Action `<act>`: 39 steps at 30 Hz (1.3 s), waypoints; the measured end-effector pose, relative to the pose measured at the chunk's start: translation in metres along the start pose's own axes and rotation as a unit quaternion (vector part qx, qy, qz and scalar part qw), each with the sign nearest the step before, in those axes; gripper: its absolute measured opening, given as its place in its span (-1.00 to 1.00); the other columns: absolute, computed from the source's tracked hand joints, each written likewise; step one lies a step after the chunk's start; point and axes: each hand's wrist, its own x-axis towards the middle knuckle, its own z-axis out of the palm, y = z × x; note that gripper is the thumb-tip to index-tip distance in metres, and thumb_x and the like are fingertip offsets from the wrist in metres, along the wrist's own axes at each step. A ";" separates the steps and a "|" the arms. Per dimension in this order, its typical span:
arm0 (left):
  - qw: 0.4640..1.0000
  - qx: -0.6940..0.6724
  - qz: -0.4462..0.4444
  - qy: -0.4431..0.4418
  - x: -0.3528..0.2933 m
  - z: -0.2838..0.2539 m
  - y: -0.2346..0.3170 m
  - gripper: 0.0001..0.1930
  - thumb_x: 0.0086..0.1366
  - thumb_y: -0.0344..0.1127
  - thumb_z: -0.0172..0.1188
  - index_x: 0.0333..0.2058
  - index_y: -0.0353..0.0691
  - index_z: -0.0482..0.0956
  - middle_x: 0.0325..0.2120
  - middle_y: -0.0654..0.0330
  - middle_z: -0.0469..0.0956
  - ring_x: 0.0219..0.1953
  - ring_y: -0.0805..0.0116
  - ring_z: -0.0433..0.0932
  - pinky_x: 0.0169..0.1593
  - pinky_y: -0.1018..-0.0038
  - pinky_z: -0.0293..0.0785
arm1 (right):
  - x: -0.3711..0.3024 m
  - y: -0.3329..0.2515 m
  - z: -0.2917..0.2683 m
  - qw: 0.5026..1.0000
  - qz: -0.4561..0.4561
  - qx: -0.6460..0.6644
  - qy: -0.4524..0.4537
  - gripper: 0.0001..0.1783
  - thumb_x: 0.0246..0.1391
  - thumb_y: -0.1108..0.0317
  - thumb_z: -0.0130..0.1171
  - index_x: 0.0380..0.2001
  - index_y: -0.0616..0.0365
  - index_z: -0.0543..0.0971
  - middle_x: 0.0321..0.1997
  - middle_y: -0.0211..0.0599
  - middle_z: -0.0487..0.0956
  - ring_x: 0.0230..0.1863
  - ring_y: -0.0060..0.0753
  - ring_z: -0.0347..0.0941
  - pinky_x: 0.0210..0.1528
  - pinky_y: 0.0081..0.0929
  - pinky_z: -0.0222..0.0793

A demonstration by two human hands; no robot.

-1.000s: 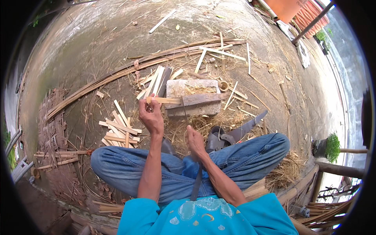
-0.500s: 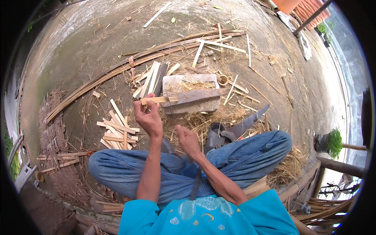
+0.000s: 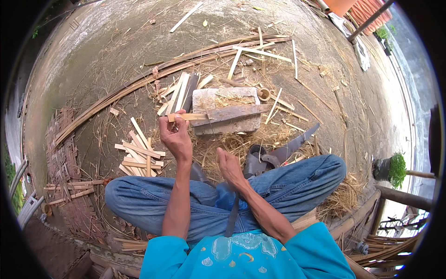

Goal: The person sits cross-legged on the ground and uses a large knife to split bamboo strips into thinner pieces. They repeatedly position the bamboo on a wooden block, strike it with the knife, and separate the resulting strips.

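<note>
My left hand (image 3: 177,139) pinches a short, flat bamboo strip (image 3: 195,116) between thumb and fingers. The strip's far end lies against a worn wooden board (image 3: 237,112), which rests across a pale stone block (image 3: 225,95). My right hand (image 3: 230,168) is closed in front of my lap, below the block and apart from the strip. What it grips is hidden by the fingers. A long, dark, flat piece (image 3: 232,218) runs from under my right wrist toward my shirt.
Cut strips (image 3: 141,156) lie piled left of my left hand, with more strips (image 3: 175,95) beside the block. A saw (image 3: 295,145) lies by my right foot. Long bamboo lengths (image 3: 125,93) curve across the ground beyond. Straw-like shavings (image 3: 274,135) are scattered around the block.
My right hand has shifted a little to the right, away from the left one. The bamboo strip stays in my left hand, tilted very slightly differently.
</note>
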 end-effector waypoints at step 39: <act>0.894 0.382 0.027 -0.234 0.014 -0.027 -0.061 -0.42 0.37 -0.28 0.25 0.34 -0.23 0.39 0.34 -0.17 0.35 0.40 -0.17 0.28 0.40 0.11 0.28 | 0.045 0.015 -0.064 0.968 0.004 0.036 0.248 -0.61 0.22 0.06 0.36 -0.34 0.23 0.64 -0.54 -0.31 0.58 -0.47 -0.50 0.49 -0.39 -0.42 0.38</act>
